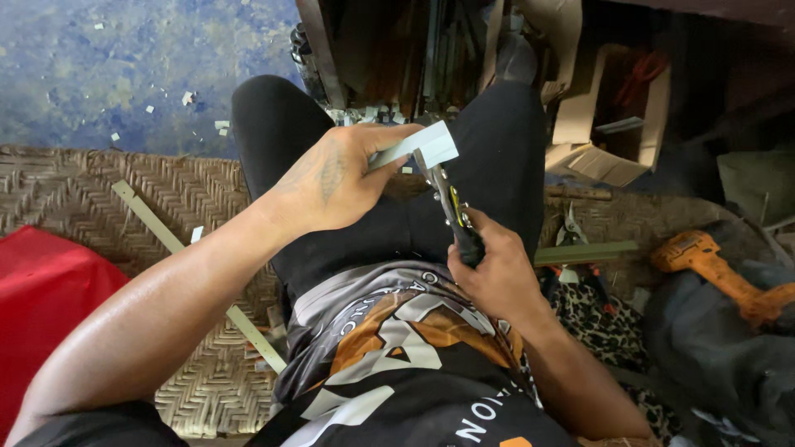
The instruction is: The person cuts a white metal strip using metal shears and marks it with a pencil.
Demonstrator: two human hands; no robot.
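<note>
I've got the left hand clamped on a pale strip over the lap, steadying it for the snips; right hand squeezed shut round the handles. Orange drill lies far right w/ a mat left

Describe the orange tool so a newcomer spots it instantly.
Start at the woven straw mat under the seated person, then look to its far right edge. There the orange plastic power drill lies on dark grey cloth; it is the only bright orange thing among the dull clutter.
</note>
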